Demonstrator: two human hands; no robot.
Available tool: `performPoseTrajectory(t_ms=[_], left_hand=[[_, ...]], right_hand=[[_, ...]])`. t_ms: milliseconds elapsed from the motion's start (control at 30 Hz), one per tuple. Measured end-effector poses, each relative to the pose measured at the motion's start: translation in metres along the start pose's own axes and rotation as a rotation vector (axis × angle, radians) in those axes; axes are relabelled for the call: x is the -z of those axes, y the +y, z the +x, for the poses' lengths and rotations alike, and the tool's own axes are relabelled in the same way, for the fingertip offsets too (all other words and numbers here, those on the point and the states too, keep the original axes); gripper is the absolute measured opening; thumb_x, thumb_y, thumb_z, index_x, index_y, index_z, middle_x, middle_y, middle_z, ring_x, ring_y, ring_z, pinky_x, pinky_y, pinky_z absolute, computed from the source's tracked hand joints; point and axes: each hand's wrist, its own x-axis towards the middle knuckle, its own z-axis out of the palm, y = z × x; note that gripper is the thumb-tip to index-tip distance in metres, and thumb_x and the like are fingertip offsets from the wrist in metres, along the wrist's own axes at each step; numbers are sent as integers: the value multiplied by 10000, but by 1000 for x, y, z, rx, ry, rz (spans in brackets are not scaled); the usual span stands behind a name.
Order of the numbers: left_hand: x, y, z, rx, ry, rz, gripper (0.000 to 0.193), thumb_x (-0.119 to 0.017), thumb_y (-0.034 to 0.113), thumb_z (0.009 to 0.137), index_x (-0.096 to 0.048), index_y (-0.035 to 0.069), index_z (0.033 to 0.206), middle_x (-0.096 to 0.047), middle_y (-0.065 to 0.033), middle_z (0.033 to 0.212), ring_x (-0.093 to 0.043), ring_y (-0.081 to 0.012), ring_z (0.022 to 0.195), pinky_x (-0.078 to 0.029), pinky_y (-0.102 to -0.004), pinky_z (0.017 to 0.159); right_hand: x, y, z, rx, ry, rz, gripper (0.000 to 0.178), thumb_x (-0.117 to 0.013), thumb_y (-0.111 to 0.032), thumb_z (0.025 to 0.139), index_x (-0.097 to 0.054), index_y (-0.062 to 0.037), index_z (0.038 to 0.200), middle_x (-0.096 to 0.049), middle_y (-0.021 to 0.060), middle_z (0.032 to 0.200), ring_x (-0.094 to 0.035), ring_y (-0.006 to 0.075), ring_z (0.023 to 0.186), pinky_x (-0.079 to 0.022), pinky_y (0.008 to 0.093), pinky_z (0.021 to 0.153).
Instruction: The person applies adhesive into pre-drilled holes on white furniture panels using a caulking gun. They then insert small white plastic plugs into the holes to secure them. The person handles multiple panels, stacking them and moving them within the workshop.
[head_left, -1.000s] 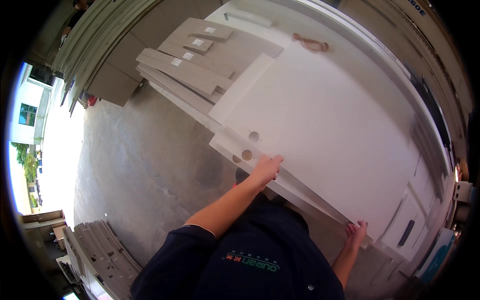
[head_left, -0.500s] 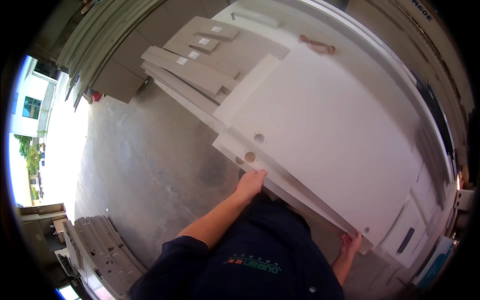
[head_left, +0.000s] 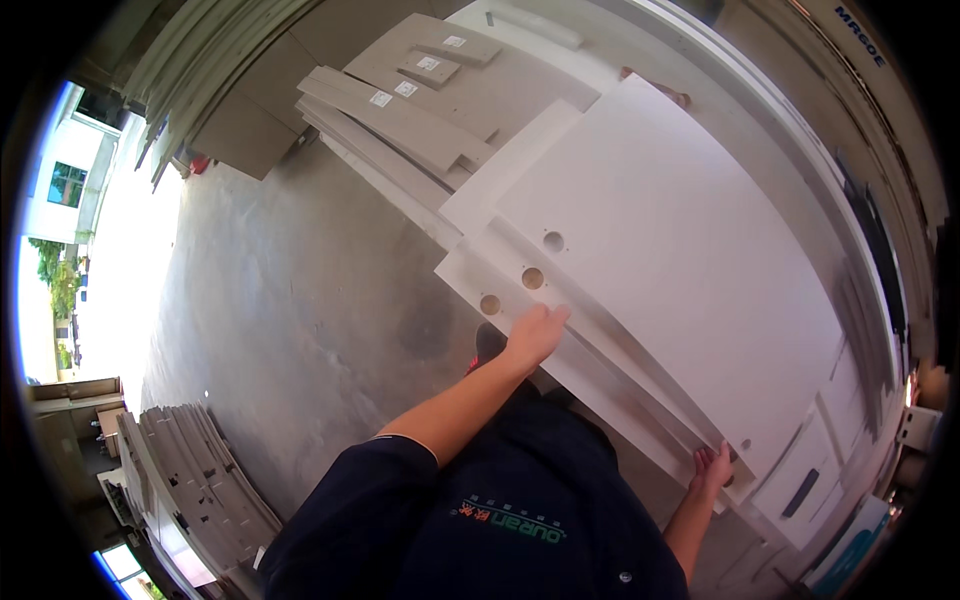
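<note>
White panels lie stacked and overlapping in front of me, each with a round cut-out near its left end. The topmost panel (head_left: 690, 240) is the widest in view. My left hand (head_left: 538, 332) is closed on the near edge of the white panel (head_left: 510, 258) just beneath it, close to a hole. Farther right, my right hand (head_left: 711, 466) has its fingers curled at the same near edge, by the right corner; its grip is partly hidden. Another white panel (head_left: 462, 276) lies lower and sticks out toward me, under my left hand.
Labelled beige boards (head_left: 400, 120) rest at the far left of the stack. A small white piece with a dark slot (head_left: 800, 493) lies at right. Boards stand upright at upper left (head_left: 200, 70) and lower left (head_left: 205, 480). Concrete floor (head_left: 310, 300) spreads on the left.
Both hands have pushed the upper panels away from me and slightly right. More of the lower panel and its hole now shows; the strap behind is partly covered.
</note>
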Motion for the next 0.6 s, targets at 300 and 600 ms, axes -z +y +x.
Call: performPoseTrajectory(t_ms=[300,600], left_hand=[[-1,32,8,-41,31,41,528,-509,437,907,-554,-82,995,-624,-299,1031,-594,-439,1019,-454,-473,884],[-4,36,30,-89,31,72,531,-521,416,895,-550,-94,1042,-623,-310,1055,-589,-441,1040,-455,-475,896]], right_hand=[[-12,7,16,42,-40,-4,147,-573,-126,960,-577,13,913,-565,78,707,-570,184,580,-530,305,494],[-25,-2,6,62,-33,-51,117,-590,-96,944,-578,19,931,-600,89,751,-591,176,581,-530,295,470]])
